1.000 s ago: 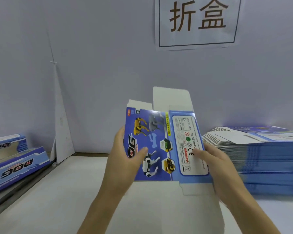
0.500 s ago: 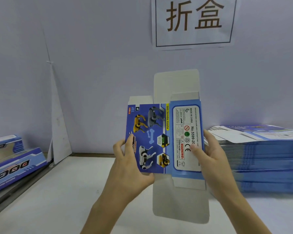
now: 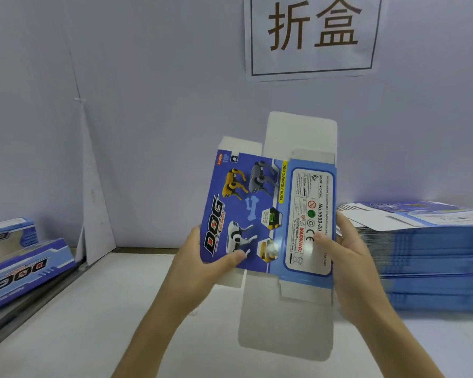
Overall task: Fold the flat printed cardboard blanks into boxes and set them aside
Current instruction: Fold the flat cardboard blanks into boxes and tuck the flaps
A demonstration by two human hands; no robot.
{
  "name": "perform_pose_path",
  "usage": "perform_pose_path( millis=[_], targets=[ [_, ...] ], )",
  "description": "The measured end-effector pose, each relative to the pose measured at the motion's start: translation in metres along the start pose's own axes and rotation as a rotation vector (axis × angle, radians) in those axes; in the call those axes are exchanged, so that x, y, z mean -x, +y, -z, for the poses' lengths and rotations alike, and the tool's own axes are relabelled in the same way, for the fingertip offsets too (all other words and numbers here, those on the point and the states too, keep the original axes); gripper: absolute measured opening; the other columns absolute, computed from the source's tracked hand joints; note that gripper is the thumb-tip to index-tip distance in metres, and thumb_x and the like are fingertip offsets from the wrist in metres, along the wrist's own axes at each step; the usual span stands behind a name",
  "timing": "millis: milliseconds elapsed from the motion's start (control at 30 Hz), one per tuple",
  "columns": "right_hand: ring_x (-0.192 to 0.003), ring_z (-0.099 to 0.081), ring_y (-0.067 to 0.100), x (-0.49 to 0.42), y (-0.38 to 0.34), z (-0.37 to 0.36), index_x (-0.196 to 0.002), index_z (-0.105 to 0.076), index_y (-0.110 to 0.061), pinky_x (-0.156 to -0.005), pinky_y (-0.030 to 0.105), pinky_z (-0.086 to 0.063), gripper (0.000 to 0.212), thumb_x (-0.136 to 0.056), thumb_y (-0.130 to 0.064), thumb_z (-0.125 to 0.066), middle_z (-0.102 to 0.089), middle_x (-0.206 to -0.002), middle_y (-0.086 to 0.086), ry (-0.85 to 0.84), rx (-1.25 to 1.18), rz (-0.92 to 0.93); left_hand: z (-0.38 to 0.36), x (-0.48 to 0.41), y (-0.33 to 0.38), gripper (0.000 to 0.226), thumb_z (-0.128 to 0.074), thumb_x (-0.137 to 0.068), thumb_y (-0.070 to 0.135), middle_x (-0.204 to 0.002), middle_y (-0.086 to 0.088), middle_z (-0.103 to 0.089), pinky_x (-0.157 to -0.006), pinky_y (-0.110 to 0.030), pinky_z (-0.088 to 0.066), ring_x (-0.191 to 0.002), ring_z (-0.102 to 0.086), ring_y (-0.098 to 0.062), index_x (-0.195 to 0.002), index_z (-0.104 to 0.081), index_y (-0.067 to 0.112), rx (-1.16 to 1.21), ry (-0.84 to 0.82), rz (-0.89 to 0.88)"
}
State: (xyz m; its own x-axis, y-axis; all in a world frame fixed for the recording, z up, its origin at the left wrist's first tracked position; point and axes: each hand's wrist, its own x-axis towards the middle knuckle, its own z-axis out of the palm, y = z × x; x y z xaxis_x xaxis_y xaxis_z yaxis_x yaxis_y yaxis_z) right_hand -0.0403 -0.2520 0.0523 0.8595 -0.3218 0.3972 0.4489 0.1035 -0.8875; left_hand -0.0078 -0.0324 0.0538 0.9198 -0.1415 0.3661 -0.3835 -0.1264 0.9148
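Above the bench [image 3: 93, 309], the left grip [image 3: 202, 257] pinches the printed blank [image 3: 246, 214] at its left edge, thumb on the dog panel. The right grip [image 3: 347, 255] pinches the right edge, thumb on the warning label. It looks light, thin and glossy and should crease easily, so hold the panels beside the scores, not the loose flaps.

A white paper sign [image 3: 313, 36] bearing two brown Chinese characters hangs on the pale wall [image 3: 148, 77] at one o'clock, while a white triangular board [image 3: 93, 200] leans at nine o'clock above the white table [image 3: 93, 309].
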Motion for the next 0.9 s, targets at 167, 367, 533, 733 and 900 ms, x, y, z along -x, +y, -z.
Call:
perform_pose_path(
  millis=[167, 367, 533, 733, 900],
  targets=[
    [-0.087, -0.071, 0.001, 0.001, 0.0, -0.003, -0.112, -0.057, -0.041, -0.057, 0.015, -0.054, 0.036, -0.096, -0.008, -0.057, -0.073, -0.102, -0.016, -0.019, 0.065, -0.008, -0.006, 0.005, 0.006, 0.087, -0.062, -0.072, 0.051, -0.113, 0.037, -0.049, -0.075, -0.012, -0.054, -0.101, -0.056, 0.016, -0.143, -0.012, 0.053, -0.038, 0.018, -0.067],
    [-0.097, -0.07, 0.005, 0.003, -0.001, -0.007, -0.127, -0.054, -0.037, -0.067, 0.02, -0.057, 0.044, -0.085, -0.034, -0.066, -0.07, -0.113, -0.015, -0.056, 0.025, -0.042, -0.014, 0.006, 0.005, 0.075, -0.056, -0.079, 0.049, -0.106, 0.037, -0.057, -0.067, -0.009, -0.051, -0.102, -0.057, 0.013, -0.146, -0.023, 0.047, 0.005, 0.03, -0.137],
    [-0.094, -0.073, 0.017, 0.002, -0.002, -0.004, -0.118, -0.058, -0.037, -0.07, 0.035, -0.06, 0.047, -0.073, -0.046, -0.066, -0.074, -0.107, -0.006, -0.091, -0.033, -0.119, -0.006, 0.002, 0.01, 0.06, -0.064, -0.076, 0.044, -0.108, 0.025, -0.064, -0.063, -0.012, -0.052, -0.101, -0.063, 0.005, -0.129, -0.038, 0.052, 0.099, -0.043, -0.069],
    [-0.096, -0.072, 0.014, 0.003, -0.014, -0.003, -0.121, -0.058, -0.036, -0.063, 0.025, -0.058, 0.041, -0.081, -0.032, -0.069, -0.073, -0.11, -0.007, -0.108, -0.06, -0.035, -0.007, 0.007, 0.004, 0.111, -0.087, -0.051, 0.043, -0.105, 0.047, -0.049, -0.063, -0.003, -0.048, -0.102, -0.053, 0.019, -0.119, -0.004, 0.073, -0.16, -0.035, -0.061],
    [-0.13, -0.037, 0.005, 0.013, -0.014, -0.013, -0.148, 0.0, -0.052, -0.108, 0.031, -0.037, 0.129, -0.052, -0.051, -0.087, -0.025, -0.135, -0.025, -0.035, 0.473, 0.072, -0.013, 0.005, 0.002, 0.114, -0.089, -0.045, 0.042, -0.106, 0.033, -0.057, -0.066, -0.013, -0.056, -0.092, -0.059, 0.017, -0.139, -0.024, 0.043, -0.137, 0.073, -0.09]
  ],
)
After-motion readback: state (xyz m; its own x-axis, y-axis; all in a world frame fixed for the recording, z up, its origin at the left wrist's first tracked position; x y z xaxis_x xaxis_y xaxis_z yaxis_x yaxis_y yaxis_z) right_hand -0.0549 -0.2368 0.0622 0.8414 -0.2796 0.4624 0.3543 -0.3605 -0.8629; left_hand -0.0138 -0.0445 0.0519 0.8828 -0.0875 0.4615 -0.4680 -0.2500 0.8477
